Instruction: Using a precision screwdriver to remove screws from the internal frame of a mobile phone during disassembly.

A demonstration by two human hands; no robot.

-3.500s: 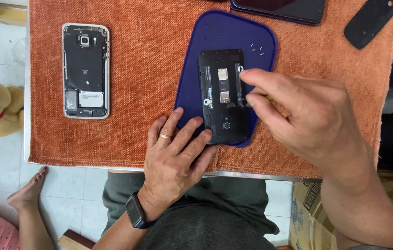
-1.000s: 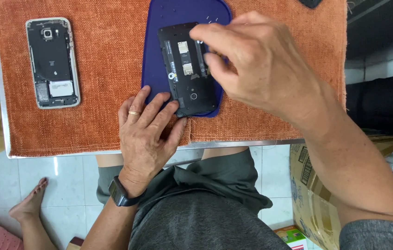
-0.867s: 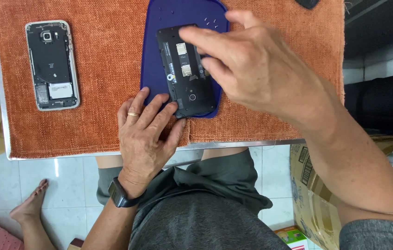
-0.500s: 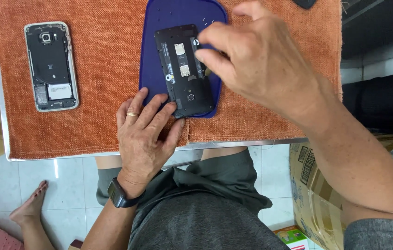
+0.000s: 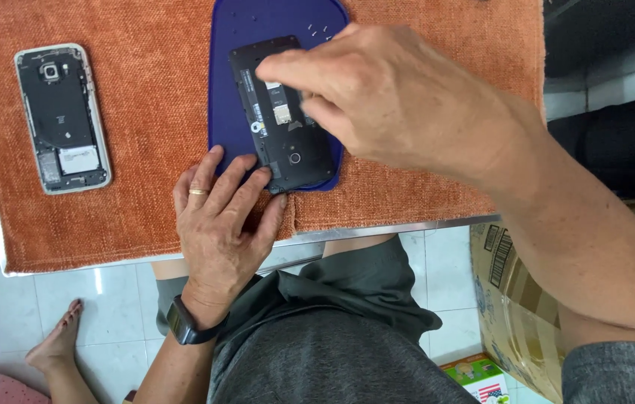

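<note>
Opened black phone body [image 5: 281, 120] runs lengthwise away from me on blue oval mat [image 5: 228, 112]; left hand [image 5: 220, 217] flat, fingers released, pinning its near end; right hand [image 5: 400, 105] fingertips pinched at its middle, contents not visible

Black phone [image 5: 281, 127], back cover off, innards exposed. Lies flat, slightly tilted, on blue mat [image 5: 231, 90]. Upper right part hidden; lower end near mat's edge.

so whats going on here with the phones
A person sits at a table covered with an orange cloth. The left hand steadies an opened black phone on a blue mat, while the right hand works on its exposed inside. A second opened phone lies untouched further left.
</note>
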